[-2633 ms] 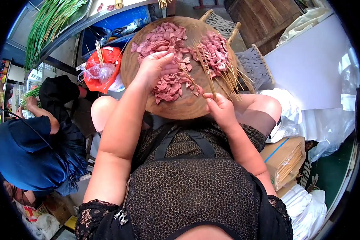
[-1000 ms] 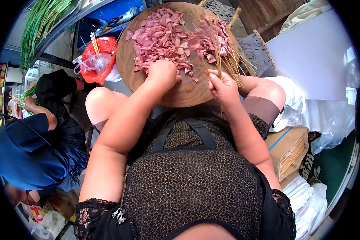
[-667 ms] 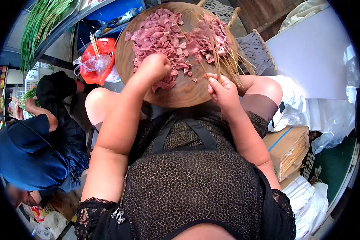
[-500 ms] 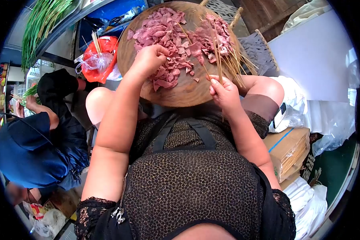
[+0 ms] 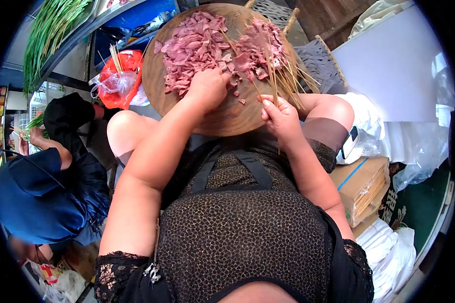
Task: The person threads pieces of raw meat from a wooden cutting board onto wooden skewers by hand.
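Observation:
A round wooden board (image 5: 156, 76) lies across my knees with a heap of sliced raw meat (image 5: 194, 43) on its left part. My left hand (image 5: 207, 90) is at the near edge of that heap, fingers curled down against the slices; what is between them is hidden. In my right hand (image 5: 280, 118) is a small bunch of bamboo skewers (image 5: 274, 83), pinched between thumb and fingers. One of these slants up left, with meat (image 5: 245, 63) on its upper part. Loaded meat skewers (image 5: 293, 83) lie beyond, on the board's right side, their bare ends pointing toward me.
Left of the board, a red plastic bag (image 5: 120, 83) holds upright skewers. A co-worker in dark blue (image 5: 50, 197) sits farther left, near long green stalks (image 5: 53, 35). On my right are a cardboard box (image 5: 361, 189) and white plastic bags (image 5: 384, 252).
My left hand has moved right and toward me, from above the heap to its near edge. My right hand keeps its hold on the skewers. The view has shifted slightly.

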`<state>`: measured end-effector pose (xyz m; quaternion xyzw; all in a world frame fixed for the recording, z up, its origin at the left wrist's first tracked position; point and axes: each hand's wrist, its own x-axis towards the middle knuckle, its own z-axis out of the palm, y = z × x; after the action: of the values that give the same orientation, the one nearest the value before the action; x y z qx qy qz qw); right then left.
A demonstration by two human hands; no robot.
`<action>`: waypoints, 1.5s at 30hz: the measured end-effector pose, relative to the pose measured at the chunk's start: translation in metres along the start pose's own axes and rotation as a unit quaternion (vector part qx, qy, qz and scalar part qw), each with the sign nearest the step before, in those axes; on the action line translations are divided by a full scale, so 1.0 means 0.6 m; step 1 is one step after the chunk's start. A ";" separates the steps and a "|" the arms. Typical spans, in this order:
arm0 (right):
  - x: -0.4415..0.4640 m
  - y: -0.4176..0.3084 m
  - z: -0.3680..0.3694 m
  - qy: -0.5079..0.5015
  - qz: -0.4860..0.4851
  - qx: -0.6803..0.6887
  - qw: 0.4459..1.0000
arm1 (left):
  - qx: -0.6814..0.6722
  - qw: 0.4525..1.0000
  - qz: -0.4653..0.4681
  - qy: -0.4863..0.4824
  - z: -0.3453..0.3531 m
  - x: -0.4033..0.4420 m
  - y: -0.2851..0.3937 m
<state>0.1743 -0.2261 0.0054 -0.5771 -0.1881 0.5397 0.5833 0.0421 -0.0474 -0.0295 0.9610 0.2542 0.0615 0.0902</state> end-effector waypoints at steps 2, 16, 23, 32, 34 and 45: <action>0.001 -0.001 -0.002 -0.002 -0.003 -0.005 1.000 | 0.014 1.000 0.010 -0.002 -0.001 0.002 -0.007; -0.012 0.013 -0.001 -0.051 0.017 -0.091 0.994 | -0.783 0.536 -0.262 0.178 -0.074 0.008 -0.086; -0.013 0.014 0.001 -0.044 -0.022 -0.120 0.992 | -0.785 0.530 -0.262 0.185 -0.081 0.012 -0.083; -0.013 0.018 -0.006 -0.002 -0.053 -0.135 0.989 | -0.783 0.564 -0.216 0.150 -0.069 0.004 -0.087; -0.013 0.006 0.002 -0.006 -0.039 -0.096 0.995 | -0.761 0.607 -0.197 0.113 -0.069 0.004 -0.078; 0.063 -0.010 0.055 -0.005 -0.011 0.033 0.999 | -0.786 0.567 -0.236 -0.067 -0.074 -0.013 0.009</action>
<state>0.1624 -0.1770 0.0042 -0.5529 -0.1794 0.5423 0.6067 0.0306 -0.0497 0.0146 0.4180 0.3165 0.1496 0.8383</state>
